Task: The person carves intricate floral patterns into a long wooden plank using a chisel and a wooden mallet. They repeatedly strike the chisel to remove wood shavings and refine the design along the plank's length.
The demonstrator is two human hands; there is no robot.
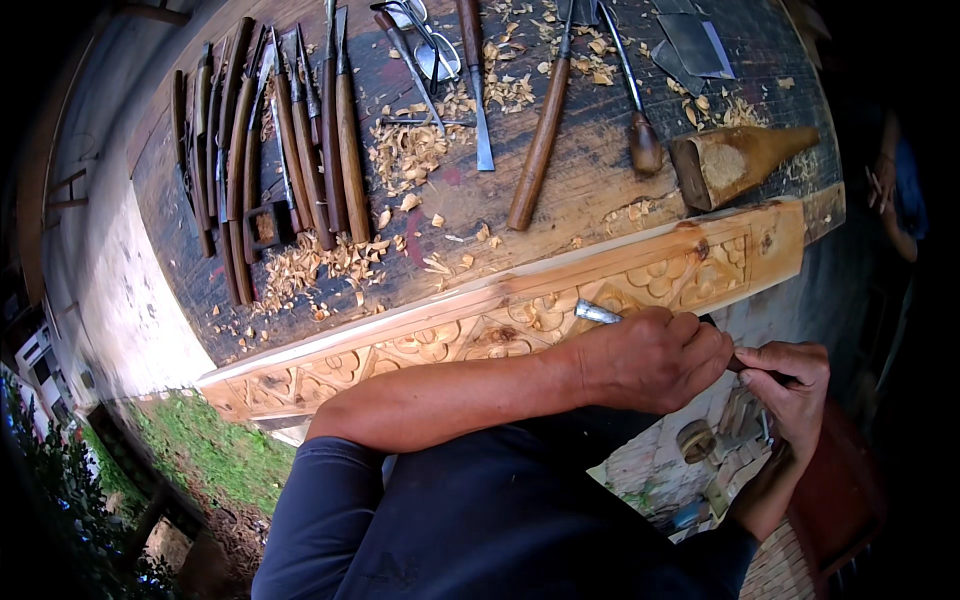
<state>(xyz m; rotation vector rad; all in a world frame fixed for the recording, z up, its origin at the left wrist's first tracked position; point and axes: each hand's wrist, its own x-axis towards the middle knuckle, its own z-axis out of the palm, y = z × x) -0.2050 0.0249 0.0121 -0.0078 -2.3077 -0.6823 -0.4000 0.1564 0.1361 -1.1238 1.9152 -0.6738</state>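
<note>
A carved wooden board (480,335) with a row of floral relief runs along the near edge of the workbench. My left hand (655,360) is closed around a carving gouge (598,312). Its shiny metal blade sticks out to the left, with the tip at the carved face of the board. My right hand (790,380) grips the dark handle end, close beside the left fist. Most of the handle is hidden by my fingers. My left forearm crosses in front of the board's lower middle.
Several wooden-handled chisels (345,150) lie in rows on the workbench (480,220). Glasses (437,55), wood shavings (410,150) and a wooden mallet (735,165) are also there. A person (900,190) is at the far right. Grass (215,440) lies below left.
</note>
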